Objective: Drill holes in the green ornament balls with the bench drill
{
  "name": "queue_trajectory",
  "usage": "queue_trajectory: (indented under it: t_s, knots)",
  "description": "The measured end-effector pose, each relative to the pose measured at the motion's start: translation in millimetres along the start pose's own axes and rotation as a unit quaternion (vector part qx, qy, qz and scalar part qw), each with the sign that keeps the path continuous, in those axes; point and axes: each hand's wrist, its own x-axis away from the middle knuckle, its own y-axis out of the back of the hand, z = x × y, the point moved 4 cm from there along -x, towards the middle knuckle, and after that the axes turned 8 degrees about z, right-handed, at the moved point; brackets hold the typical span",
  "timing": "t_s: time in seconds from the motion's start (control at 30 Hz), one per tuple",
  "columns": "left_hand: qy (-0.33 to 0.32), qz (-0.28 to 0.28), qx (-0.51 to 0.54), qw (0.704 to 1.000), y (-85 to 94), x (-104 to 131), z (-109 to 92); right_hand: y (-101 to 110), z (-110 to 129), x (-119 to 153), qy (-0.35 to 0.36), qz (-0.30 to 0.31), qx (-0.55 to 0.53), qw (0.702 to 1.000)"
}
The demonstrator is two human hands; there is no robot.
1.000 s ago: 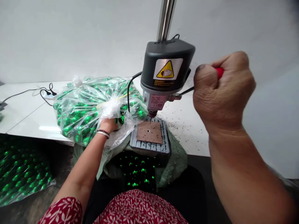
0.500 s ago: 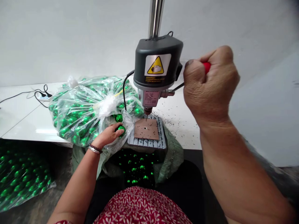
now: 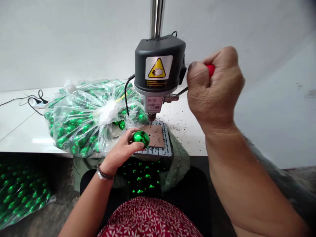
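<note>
Between the thumb and fingers of my left hand is a shiny green ball ornament. The ball is in front of the left part of a brown square board, which has a small hole and lies on the drill press base. My right hand is wrapped round the red-knobbed lever at the right side of the drill press. The drill chuck points down above the board, apart from the ball.
A clear plastic bag full of green balls lies left of the press. Another bag sits at lower left. More green balls show below the base by a green woven sack. Dark shavings dot the white table. A power strip lies behind.
My left hand has moved right from the opening of the bag, bringing the green ball ornament to the board. My right hand stays on the lever. The view has shifted slightly.
</note>
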Motion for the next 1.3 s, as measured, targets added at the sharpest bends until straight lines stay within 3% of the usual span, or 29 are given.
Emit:
queue_trajectory:
  t_s: [0.03,0.1,0.23,0.3,0.43,0.6,0.9,1.3]
  knots:
    - [0.02,0.019,0.036,0.999,-8.7,-6,9,0,0,0,-0.003,0.003,0.002,1.0]
    - [0.045,-0.006,0.054,0.997,-16.8,-19,28,1,0,1,-0.006,0.004,0.005,1.0]
    - [-0.002,-0.126,-0.093,0.988,-11.1,-40,43,2,2,-4,-0.013,0.016,0.021,1.0]
    - [-0.033,-0.139,-0.131,0.981,-9.2,-46,43,1,3,-12,-0.033,0.04,0.036,0.998]
    - [-0.036,-0.131,-0.145,0.98,-10.4,-54,46,-6,2,-35,-0.078,0.088,0.065,0.991]
    - [-0.041,-0.112,-0.158,0.98,-16.1,-57,47,-11,-1,-53,-0.086,0.102,0.072,0.988]
    - [-0.032,-0.121,-0.165,0.978,-19.3,-65,40,-14,-3,-49,-0.075,0.098,0.052,0.991]
    - [0.007,-0.081,-0.111,0.99,-12.4,-79,43,-16,-4,-50,-0.078,0.125,0.07,0.987]
